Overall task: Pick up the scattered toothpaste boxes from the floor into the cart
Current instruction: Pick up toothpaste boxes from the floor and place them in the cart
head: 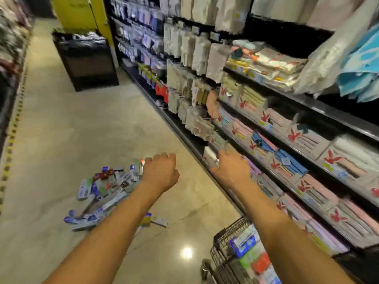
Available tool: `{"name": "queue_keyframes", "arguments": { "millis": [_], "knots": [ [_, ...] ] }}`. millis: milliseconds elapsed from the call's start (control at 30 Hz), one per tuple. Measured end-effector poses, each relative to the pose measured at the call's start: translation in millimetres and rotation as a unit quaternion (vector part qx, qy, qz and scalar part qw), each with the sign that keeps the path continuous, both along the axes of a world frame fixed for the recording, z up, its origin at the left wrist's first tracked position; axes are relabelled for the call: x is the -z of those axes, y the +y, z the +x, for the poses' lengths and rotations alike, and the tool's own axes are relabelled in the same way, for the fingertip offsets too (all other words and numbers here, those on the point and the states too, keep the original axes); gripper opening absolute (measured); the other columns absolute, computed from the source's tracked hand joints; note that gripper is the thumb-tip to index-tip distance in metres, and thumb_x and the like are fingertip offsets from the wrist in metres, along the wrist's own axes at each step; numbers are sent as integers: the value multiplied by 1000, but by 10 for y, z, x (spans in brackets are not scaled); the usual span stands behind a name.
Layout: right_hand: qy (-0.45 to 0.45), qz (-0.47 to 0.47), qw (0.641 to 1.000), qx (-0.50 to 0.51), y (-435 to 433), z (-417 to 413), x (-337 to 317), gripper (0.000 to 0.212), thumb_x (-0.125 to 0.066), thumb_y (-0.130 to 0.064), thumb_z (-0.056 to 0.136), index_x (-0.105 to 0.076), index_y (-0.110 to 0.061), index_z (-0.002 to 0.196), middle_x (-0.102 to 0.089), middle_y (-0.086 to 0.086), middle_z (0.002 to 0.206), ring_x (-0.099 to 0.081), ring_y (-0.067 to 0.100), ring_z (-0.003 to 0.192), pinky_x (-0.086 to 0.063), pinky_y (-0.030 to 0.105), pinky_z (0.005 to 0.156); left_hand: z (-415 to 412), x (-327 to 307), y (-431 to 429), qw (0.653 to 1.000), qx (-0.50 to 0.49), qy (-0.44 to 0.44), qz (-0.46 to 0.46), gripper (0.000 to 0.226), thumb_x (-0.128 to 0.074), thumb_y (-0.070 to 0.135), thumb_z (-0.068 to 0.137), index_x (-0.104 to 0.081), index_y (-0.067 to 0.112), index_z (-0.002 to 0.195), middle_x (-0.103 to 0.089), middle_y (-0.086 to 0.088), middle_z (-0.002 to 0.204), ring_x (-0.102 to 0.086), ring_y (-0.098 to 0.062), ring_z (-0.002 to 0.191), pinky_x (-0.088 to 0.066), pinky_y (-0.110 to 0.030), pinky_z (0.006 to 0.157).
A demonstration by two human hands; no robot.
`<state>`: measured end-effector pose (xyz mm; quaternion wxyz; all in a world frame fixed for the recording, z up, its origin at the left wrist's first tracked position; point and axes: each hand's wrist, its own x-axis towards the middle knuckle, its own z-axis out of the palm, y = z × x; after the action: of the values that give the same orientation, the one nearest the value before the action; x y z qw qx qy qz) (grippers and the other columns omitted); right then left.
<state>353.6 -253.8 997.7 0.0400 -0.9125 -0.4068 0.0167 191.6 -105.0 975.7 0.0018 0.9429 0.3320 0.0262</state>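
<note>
A heap of several toothpaste boxes (102, 187) lies scattered on the shiny floor at lower left, with a few more boxes (158, 221) nearer me. My left hand (161, 173) hovers above the heap's right edge with its back to the camera. Its fingers are curled under, and I see nothing in it. My right hand (231, 169) reaches forward in the air beside the lower shelves, fingers stretched out and blurred, holding nothing. The wire cart (223, 234) stands at bottom right under my right forearm, with toothpaste boxes (246, 244) inside it.
Black shelving (307, 103) with packed towels and hanging goods runs along the whole right side. A dark display bin (88, 64) stands in the aisle farther ahead, before a yellow pillar (82, 13). More shelves line the left edge. Open floor (71, 124) stretches between.
</note>
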Motion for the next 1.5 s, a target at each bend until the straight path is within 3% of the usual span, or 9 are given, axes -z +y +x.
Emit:
{"name": "queue_keyframes", "arguments": {
  "millis": [200, 367, 467, 600, 767, 867, 1067, 1367, 1500],
  "knots": [
    [15, -24, 998, -60, 1020, -587, 252, 48, -57, -57, 91, -54, -19, 119, -63, 9, 116, -61, 31, 104, -50, 41, 82, -911, 161, 1054, 998, -67, 17, -4, 37, -54, 41, 91, -54, 18, 120, -62, -7, 113, -61, -31, 105, -45, -41, 85],
    [44, -70, 992, -93, 1564, -732, 504, 53, -55, -58, 92, -52, -20, 128, -60, 9, 124, -59, 32, 111, -50, 47, 94, -1315, 390, 1666, 996, -82, 29, -21, 43, -53, 46, 92, -54, 17, 125, -64, -8, 115, -62, -32, 104, -47, -39, 82],
    [41, -92, 990, -101, 1922, -700, 659, 53, -56, -58, 93, -51, -21, 130, -60, 7, 125, -59, 31, 111, -52, 45, 90, -1379, 547, 2024, 995, -83, 34, -33, 48, -54, 43, 91, -54, 16, 131, -65, -9, 117, -63, -33, 103, -47, -39, 77],
    [36, -89, 988, -123, 2332, -656, 932, 56, -58, -61, 93, -51, -22, 132, -64, 5, 118, -60, 27, 107, -54, 43, 88, -1373, 749, 2446, 997, -56, 40, -46, 37, -56, 33, 89, -58, 13, 120, -65, -10, 108, -62, -34, 96, -43, -38, 71],
    [50, -86, 979, -179, 3149, -626, 1599, 58, -59, -60, 91, -52, -23, 135, -64, 4, 120, -61, 27, 105, -52, 40, 86, -1494, 1394, 2987, 987, -135, 5, -93, 41, -57, 35, 89, -59, 16, 125, -66, -10, 109, -63, -34, 96, -45, -38, 72],
    [74, -98, 969, -213, 3659, -681, 2315, 58, -63, -58, 89, -54, -21, 132, -65, 6, 116, -61, 31, 100, -50, 41, 81, -1635, 2051, 3266, 974, -198, -35, -103, 42, -59, 35, 85, -64, 15, 123, -68, -10, 107, -66, -36, 91, -51, -41, 73],
    [139, -110, 955, -237, 4305, -1017, 4314, 56, -71, -52, 83, -59, -15, 123, -63, 11, 106, -59, 38, 92, -46, 44, 73, -2051, 3983, 3573, 946, -275, 32, -166, 47, -66, 32, 83, -60, 16, 127, -66, -9, 107, -64, -35, 92, -49, -40, 73],
    [185, -145, 944, -233, 4631, -1633, 7336, 49, -70, -45, 84, -59, -15, 121, -59, 11, 104, -56, 37, 92, -30, 37, 70, -2296, 6902, 4003, 925, -284, 21, -251, 51, -66, 27, 87, -52, 20, 136, -62, -7, 125, -58, -31, 112, -49, -45, 89],
    [199, -148, 944, -217, 4687, -1747, 8355, 52, -73, -42, 84, -57, -11, 123, -59, 16, 108, -56, 40, 94, -40, 41, 74, -2372, 7949, 4116, 929, -258, 50, -261, 52, -66, 24, 86, -51, 15, 135, -62, -12, 119, -59, -34, 106, -52, -47, 83]
  ]
}}
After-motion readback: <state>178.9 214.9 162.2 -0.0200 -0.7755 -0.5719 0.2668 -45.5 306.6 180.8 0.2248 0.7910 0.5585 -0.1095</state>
